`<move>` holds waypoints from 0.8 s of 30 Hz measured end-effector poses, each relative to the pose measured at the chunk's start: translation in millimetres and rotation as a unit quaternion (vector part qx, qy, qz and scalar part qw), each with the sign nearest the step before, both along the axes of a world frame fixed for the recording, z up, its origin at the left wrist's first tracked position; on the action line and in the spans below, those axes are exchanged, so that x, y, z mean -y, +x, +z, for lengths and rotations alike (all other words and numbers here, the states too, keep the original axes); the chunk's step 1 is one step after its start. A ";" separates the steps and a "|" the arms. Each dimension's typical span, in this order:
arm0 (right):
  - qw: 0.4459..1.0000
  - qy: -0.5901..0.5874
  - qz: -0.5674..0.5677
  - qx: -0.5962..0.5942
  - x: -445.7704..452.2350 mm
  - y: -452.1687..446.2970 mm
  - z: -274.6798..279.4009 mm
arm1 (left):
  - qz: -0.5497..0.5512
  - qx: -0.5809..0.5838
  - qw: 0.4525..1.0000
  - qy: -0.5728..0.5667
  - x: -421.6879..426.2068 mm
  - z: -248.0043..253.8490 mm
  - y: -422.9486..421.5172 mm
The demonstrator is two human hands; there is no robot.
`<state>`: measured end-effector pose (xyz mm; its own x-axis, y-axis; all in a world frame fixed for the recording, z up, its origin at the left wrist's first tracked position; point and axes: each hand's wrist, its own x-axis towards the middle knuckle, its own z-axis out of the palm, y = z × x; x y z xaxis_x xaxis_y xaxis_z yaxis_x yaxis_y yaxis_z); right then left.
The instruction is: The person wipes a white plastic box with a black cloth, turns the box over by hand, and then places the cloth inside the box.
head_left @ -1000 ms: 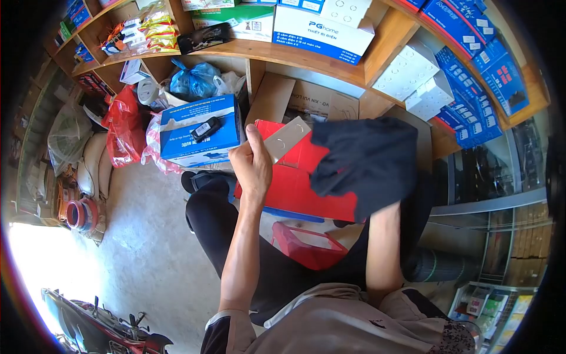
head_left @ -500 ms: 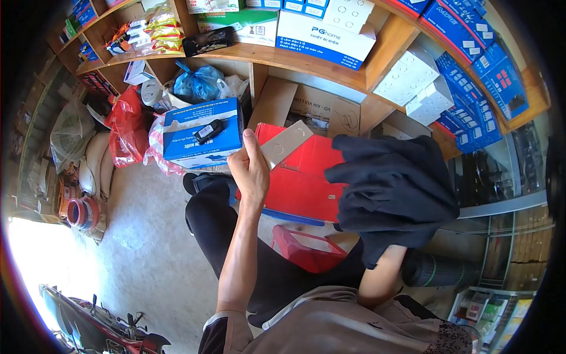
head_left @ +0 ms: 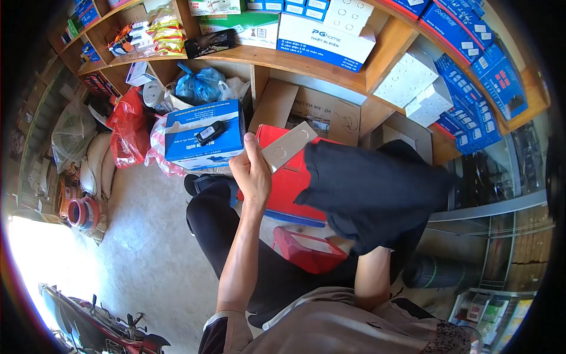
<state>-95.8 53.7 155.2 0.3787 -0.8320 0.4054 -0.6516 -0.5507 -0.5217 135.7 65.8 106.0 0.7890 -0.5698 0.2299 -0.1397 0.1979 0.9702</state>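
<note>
My left hand (head_left: 252,172) grips one end of a flat, light-coloured box (head_left: 290,146) with round marks on it, thumb pointing up. A black cloth (head_left: 377,192) hangs over my right hand, whose fingers it hides; only the forearm and wrist show below it. The cloth's left edge lies close to the box's right end and overlaps the view of a red box (head_left: 283,192) in front of me. To the left of my left hand stands a blue and white box (head_left: 203,133) with a black key fob (head_left: 211,133) on top.
Wooden shelves (head_left: 265,58) with packaged goods curve across the top. A red plastic stool (head_left: 309,251) is between my legs. Red (head_left: 128,130) and blue (head_left: 200,84) plastic bags lie at the left. A glass case with a metal edge (head_left: 501,205) stands at the right.
The black cloth has swung out to the right and come back left towards the light-coloured box, with my right forearm. My left hand has kept its hold and barely moved.
</note>
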 end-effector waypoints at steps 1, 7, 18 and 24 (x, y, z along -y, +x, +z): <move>1.000 -0.009 -0.005 -0.018 30.1 0.2 6.4 | 0.000 0.000 1.000 -0.001 0.2 0.5 0.2; 0.991 -0.053 -0.033 -0.122 0.8 -19.8 0.9 | -0.005 0.012 1.000 0.003 -1.5 1.6 -1.5; 0.925 0.283 0.163 0.195 10.3 116.2 -28.3 | 0.036 -0.048 0.998 -0.001 -4.3 2.8 -30.9; 0.967 0.122 0.177 0.137 36.6 102.9 -49.9 | -0.015 0.018 0.999 0.032 -12.4 18.8 -44.5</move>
<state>7.1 17.1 105.3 0.5642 -0.7528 0.3391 -0.2639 -0.5535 -0.7899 91.2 78.2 124.9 0.7630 -0.6079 0.2200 -0.1692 0.1406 0.9755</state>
